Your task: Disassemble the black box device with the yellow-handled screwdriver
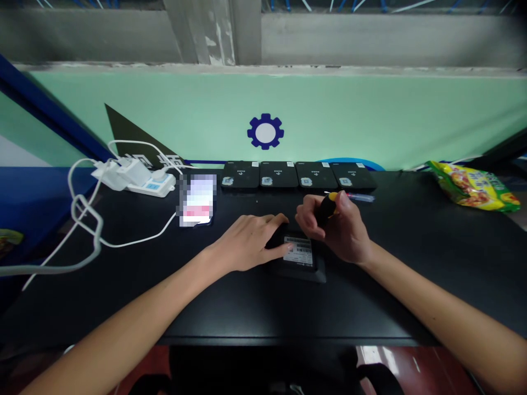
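Currently, a black device (319,269) lies label side up on the dark desk (255,307), between the two hands and nearer the front edge than the row of boxes behind it. The left hand (257,241) rests palm down over the device's left side, thumb and forefinger spread apart rather than closed around it, with the thumb tip on the white label (303,251). The right hand (340,230) is closed around a black and yellow tool (327,208), held above the device's far right part. It may be a screwdriver, but the fingers and the dark background hide its working end, so I cannot tell whether it touches the device.

Four flat black boxes (278,175) stand side by side at the back of the desk (each has a small white sticker near its far right corner). Just in front of the right-hand boxes, beyond the right hand, lies a slim pen (361,198). Left of the row is a phone (200,200) with a lit, pixelated screen. Farther left, white cables (99,230) loop around a white power strip (158,185) with plugs in it. A yellow and green snack packet (475,186) lies toward the right end.
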`<state>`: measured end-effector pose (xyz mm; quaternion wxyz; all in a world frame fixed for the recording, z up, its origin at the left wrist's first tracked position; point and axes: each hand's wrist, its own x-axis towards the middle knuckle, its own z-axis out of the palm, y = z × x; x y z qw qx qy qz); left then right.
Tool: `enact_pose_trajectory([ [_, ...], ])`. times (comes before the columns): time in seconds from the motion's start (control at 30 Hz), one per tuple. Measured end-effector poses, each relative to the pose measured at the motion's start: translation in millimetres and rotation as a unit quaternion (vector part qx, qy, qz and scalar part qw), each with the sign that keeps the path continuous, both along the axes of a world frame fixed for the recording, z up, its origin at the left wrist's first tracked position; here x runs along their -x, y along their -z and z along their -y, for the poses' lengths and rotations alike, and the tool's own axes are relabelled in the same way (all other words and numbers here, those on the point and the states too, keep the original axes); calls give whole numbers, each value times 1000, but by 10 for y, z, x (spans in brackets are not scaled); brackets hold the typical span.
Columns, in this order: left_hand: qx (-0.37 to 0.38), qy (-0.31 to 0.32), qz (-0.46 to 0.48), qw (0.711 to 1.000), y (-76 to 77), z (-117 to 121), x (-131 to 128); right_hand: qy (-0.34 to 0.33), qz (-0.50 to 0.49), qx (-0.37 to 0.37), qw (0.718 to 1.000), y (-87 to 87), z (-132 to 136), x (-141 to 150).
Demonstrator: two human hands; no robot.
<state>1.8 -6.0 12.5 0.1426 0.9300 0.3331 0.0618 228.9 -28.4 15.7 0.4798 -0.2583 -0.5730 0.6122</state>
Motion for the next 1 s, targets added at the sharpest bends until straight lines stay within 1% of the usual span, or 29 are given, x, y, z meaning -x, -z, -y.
enact_pose_trajectory([
  [0.2,-6,4,1,1000,20,-8,2,-28,44,8,999,28,-5,-18],
  [0.37,-11,5,-10,1000,12,3,-2,-44,62,7,997,43,-19,-36],
  [1.0,-19,3,-21,1000,2,8,-9,-46,72,-5,996,63,-30,-50],
])
